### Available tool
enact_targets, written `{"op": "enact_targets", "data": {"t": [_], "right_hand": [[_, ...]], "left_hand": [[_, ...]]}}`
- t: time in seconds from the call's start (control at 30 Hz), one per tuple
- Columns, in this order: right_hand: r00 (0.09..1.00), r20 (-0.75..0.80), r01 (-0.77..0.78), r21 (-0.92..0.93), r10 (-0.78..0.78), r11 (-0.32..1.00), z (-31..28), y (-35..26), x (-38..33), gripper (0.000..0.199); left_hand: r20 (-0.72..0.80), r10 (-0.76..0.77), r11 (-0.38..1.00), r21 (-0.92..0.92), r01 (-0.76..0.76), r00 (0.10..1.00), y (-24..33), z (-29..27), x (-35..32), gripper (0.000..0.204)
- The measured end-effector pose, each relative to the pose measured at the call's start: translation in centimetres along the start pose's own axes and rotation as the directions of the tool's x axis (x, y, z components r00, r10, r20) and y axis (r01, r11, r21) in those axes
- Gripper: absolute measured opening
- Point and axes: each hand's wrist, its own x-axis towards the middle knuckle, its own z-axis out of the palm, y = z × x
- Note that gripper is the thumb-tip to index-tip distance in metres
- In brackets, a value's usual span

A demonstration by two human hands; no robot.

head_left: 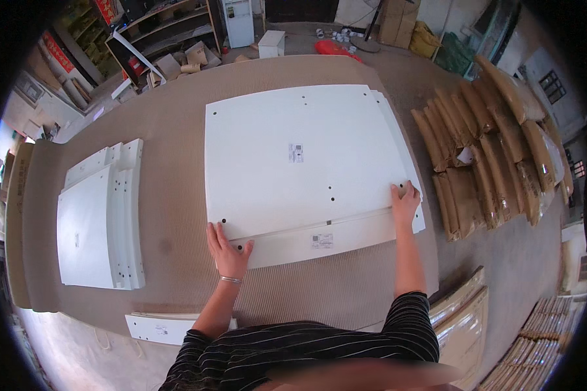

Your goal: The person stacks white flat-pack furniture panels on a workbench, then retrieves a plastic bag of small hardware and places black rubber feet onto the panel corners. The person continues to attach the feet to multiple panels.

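A large white panel (261, 163) with small dark holes and a label lies on top of a stack in front of me. Along its near edge runs a narrow white panel (287, 246), slightly slanted, with its own label. My left hand (230, 257) holds the left end, thumb on the narrow panel's face and fingers at the edge beside the large panel's corner. At the right side my right hand (406, 203) grips the edge where the panels meet, thumb and fingers curled on top. The undersides of the fingers are hidden.
Corrugated cardboard (176, 195) covers the work surface. More white panels (88, 228) are stacked at left, and white strips (160, 327) lie at the near edge. Brown wrapped packages (489, 156) are piled on the right. Shelving (166, 32) stands at the back left.
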Motion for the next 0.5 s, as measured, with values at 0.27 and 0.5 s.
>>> {"op": "enact_targets", "data": {"t": [0.27,0.5], "right_hand": [[0.97,-0.232,-0.06,0.073,0.075,0.996,-0.8,1.0,-1.5,0.032],[0.949,-0.311,-0.077,-0.07,0.052,0.995,-2.0,1.6,-2.5,0.028]], "left_hand": [[-0.149,-0.101,0.992,-0.085,0.09,0.984,-0.3,0.1,-1.3,0.064],[-0.244,-0.163,0.983,-0.117,0.138,0.956,-0.4,0.5,-1.8,0.031]]}}
